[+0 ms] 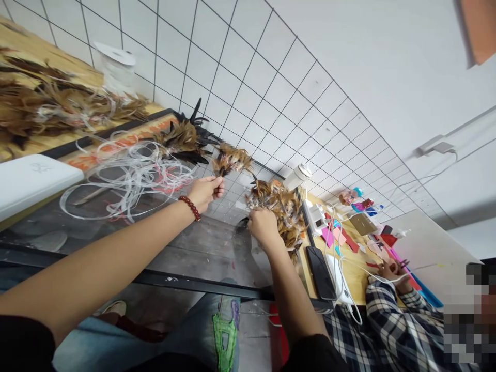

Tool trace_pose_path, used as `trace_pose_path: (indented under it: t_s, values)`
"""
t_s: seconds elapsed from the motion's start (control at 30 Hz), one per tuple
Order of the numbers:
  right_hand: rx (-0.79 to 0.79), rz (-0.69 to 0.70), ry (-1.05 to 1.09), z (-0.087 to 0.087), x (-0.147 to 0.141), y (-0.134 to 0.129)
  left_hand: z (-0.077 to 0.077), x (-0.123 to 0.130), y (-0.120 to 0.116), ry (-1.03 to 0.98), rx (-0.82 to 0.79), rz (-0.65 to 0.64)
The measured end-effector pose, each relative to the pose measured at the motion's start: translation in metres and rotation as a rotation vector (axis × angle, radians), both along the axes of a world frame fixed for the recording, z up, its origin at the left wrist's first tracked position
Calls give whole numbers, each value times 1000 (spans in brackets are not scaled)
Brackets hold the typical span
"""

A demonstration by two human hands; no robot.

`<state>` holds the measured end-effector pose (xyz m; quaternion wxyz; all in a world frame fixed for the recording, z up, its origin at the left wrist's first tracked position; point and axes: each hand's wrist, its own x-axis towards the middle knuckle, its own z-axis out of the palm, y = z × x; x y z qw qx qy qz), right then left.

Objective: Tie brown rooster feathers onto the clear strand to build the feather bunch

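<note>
My left hand (211, 190), with a red bead bracelet at the wrist, pinches the lower end of a small brown feather bunch (232, 159) held above the dark table. Farther right, my right hand (262, 225) rests at the left side of a larger pile of brown feathers (284, 204); its fingers are curled in, and what they hold, if anything, is hidden. Behind my left hand lies a brown and black feather bunch (184, 138). Tangled white strips (135, 175) with some pink ones lie left of my left hand.
At the far left are a white box (39, 181) and more feathers (65, 106). A black phone (321, 272), white power strip (339, 279) and cables lie right. A white bottle (297, 176) stands behind the pile. A person in a plaid sleeve (387, 305) works at the far right.
</note>
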<state>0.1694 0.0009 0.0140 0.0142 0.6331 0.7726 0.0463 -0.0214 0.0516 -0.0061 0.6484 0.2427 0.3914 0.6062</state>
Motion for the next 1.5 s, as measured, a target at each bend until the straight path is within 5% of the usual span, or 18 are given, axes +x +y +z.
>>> trace_pose_path:
  t_s: [0.1,0.2,0.33,0.63,0.83,1.03,1.23,1.5]
  values:
    - [19,-83,662,-8,-8,17,0,2,-2,-7,-8,-44]
    - [-146,-190,1452,-18,-24,29,-1,5,-5,17,-44,-116]
    - [-222,-207,1870,-31,-42,30,-1,9,-9,47,-104,-220]
    - [-1,-165,1891,-35,-41,31,-1,14,-14,285,-22,-345]
    - [130,-173,2053,-24,-31,29,-3,9,-7,389,27,-163]
    - [-78,-138,2004,-24,-38,21,-5,9,-3,546,205,15]
    - [-43,-63,1887,-31,-49,21,1,14,-13,69,39,-293]
    - [112,-56,1746,-34,-47,24,3,16,-17,97,-3,-369]
